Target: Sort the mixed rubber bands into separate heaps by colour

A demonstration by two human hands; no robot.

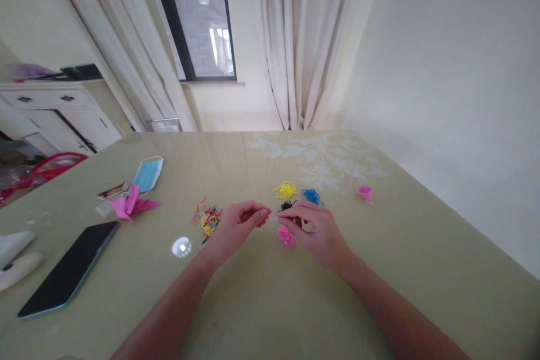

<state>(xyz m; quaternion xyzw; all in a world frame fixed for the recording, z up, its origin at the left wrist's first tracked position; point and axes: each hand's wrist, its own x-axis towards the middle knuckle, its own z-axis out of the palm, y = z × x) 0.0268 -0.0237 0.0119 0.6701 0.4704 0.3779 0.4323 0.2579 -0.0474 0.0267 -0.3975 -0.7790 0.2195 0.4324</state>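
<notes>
My left hand [237, 225] and my right hand [317, 232] meet over the table, both pinched on a thin pink rubber band [273, 217] stretched between their fingertips. A pile of pink bands [285, 235] lies just under them. Beyond the hands sit small sorted piles: yellow bands [286, 189], blue bands [312, 196] and black bands [287, 205]. A mixed heap of coloured bands [208, 219] lies left of my left hand.
A dark phone [70, 274] lies at the left on the glossy olive table [379, 292]. A blue face mask [147, 174], a pink paper scrap [130, 203], a small pink cup [365, 192] and a clear container [346, 181] sit farther back.
</notes>
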